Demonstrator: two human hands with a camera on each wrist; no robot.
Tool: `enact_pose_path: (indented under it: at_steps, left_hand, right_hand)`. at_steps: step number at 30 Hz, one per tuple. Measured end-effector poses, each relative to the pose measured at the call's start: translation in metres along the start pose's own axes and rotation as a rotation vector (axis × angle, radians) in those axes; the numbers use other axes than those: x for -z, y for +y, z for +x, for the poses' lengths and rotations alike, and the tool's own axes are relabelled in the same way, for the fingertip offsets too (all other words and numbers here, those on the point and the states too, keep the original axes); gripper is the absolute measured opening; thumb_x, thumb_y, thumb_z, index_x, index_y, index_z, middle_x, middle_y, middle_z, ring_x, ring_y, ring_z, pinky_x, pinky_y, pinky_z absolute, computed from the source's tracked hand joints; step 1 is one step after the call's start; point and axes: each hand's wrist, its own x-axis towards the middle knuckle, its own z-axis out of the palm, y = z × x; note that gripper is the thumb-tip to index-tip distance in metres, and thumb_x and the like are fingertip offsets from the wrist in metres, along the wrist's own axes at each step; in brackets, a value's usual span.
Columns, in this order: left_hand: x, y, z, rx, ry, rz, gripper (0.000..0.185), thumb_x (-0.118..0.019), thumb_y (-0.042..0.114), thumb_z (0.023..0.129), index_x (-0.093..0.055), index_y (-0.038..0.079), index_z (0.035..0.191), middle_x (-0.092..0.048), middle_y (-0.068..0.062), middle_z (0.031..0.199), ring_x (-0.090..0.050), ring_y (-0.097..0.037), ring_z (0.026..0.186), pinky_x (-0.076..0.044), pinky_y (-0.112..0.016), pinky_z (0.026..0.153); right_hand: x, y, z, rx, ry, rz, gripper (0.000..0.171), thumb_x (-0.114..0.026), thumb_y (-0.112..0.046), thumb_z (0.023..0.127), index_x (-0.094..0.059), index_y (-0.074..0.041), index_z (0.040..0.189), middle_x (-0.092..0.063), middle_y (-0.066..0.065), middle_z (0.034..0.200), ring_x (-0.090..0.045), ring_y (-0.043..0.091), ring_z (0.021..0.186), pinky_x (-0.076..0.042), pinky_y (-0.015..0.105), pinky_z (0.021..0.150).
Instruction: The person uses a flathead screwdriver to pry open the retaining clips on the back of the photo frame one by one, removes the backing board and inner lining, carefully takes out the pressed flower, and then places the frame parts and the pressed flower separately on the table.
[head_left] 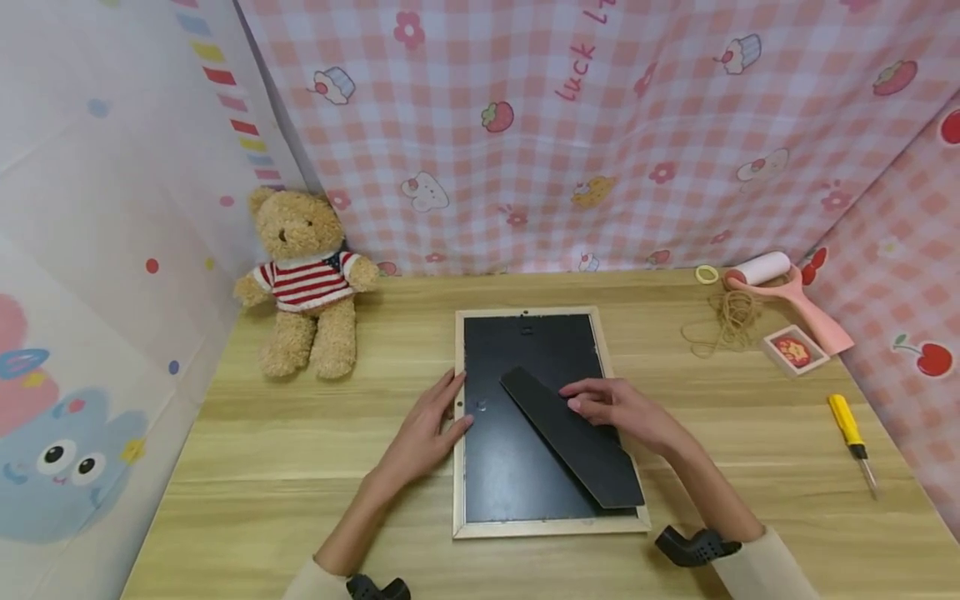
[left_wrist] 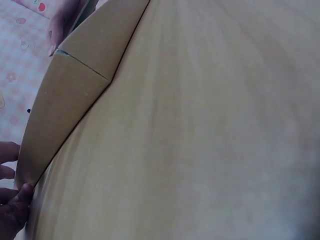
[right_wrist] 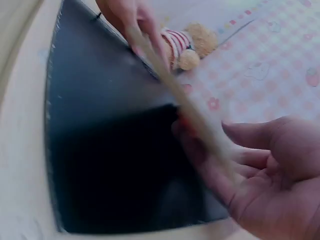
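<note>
A picture frame (head_left: 552, 531) with a pale wooden border lies back side up on the table. On its black back panel (head_left: 525, 342), a black easel stand (head_left: 577, 446) slants across, its wide lower end lifted near the frame's bottom right. My right hand (head_left: 618, 408) holds the stand by its upper right edge. In the right wrist view, the stand's tan edge (right_wrist: 182, 97) passes between thumb and fingers. My left hand (head_left: 423, 429) rests against the frame's left side, fingers fairly straight along the border and thumb over it onto the panel.
A teddy bear (head_left: 307, 283) sits at the back left. At the right lie a yellow screwdriver (head_left: 847, 425), a small boxed item (head_left: 795, 350), twine (head_left: 735, 317), a pink-handled roller (head_left: 810, 308) and a yellow ring (head_left: 706, 274). Patterned cloths hang behind and beside the table.
</note>
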Motion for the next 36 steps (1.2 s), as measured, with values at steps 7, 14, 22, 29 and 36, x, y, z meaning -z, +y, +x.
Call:
enact_pose_path:
  at_steps: [7,14,22,29,36]
  left_hand:
    - [0.0,0.007,0.008,0.07,-0.026,0.004,0.065,-0.066,0.015,0.109,-0.042,0.001,0.168,-0.035,-0.026,0.175,-0.061,-0.032,0.108,-0.041,-0.062,0.121]
    - [0.003,0.009,0.01,0.068,-0.036,-0.023,0.064,-0.065,0.011,0.109,-0.042,0.0,0.167,-0.032,-0.028,0.176,-0.06,-0.033,0.11,-0.047,-0.059,0.11]
    - [0.002,0.007,0.011,0.08,0.0,-0.085,0.066,-0.065,0.01,0.11,-0.037,-0.007,0.167,-0.062,-0.028,0.142,-0.055,-0.032,0.111,-0.044,-0.058,0.109]
    - [0.0,0.002,0.011,0.061,0.035,-0.143,0.067,-0.068,0.009,0.108,-0.038,-0.01,0.165,-0.057,-0.011,0.104,-0.053,-0.028,0.106,-0.043,-0.057,0.108]
    - [-0.007,-0.004,0.011,0.01,0.08,-0.194,0.06,-0.069,0.002,0.105,-0.047,-0.009,0.159,-0.055,-0.011,0.1,-0.05,-0.023,0.1,-0.042,-0.044,0.101]
  right_hand:
    - [-0.005,0.002,0.013,-0.056,-0.064,0.172,0.057,-0.064,-0.011,0.11,-0.048,0.007,0.16,-0.065,0.018,0.131,-0.062,0.013,0.096,-0.052,0.022,0.074]
    - [-0.022,0.001,0.02,-0.053,-0.001,0.266,0.056,-0.065,-0.004,0.106,-0.05,0.009,0.159,-0.047,0.032,0.161,-0.056,0.029,0.133,-0.058,0.022,0.086]
    - [-0.025,0.004,0.021,-0.019,0.021,0.282,0.055,-0.063,-0.005,0.108,-0.049,0.01,0.159,-0.041,0.031,0.17,-0.034,0.049,0.159,-0.051,0.016,0.098]
    - [-0.025,0.008,0.019,-0.002,0.013,0.299,0.058,-0.063,-0.005,0.108,-0.046,0.01,0.161,-0.039,0.031,0.171,-0.028,0.05,0.162,-0.047,0.012,0.102]
    - [-0.027,0.008,0.018,0.009,0.03,0.286,0.058,-0.064,-0.005,0.107,-0.047,0.01,0.16,-0.042,0.032,0.169,-0.032,0.05,0.16,-0.051,0.016,0.098]
